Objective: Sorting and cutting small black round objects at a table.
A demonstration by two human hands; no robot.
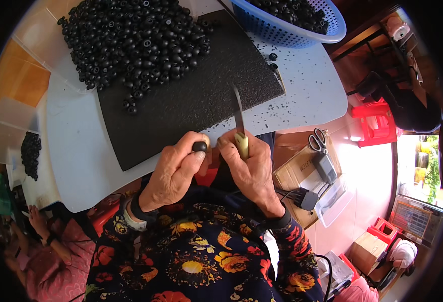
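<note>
My left hand (168,173) pinches a small rounded black plastic piece (199,146) between thumb and forefinger, just off the near edge of the dark mat (181,113). My right hand (254,171) is wrapped round the pale yellow-green handle of a knife (239,116). Its narrow curved blade points away from me over the mat, apart from the black piece. A large heap of similar round black pieces (141,50), some showing hollow ends, covers the far left of the mat.
A blue perforated basket (336,31) with more black pieces stands at the far right of the pale table (73,146). Black crumbs (292,108) lie on the right side. Scissors (318,142) rest by a cardboard box (288,173). Another person in pink (55,267) sits at lower left.
</note>
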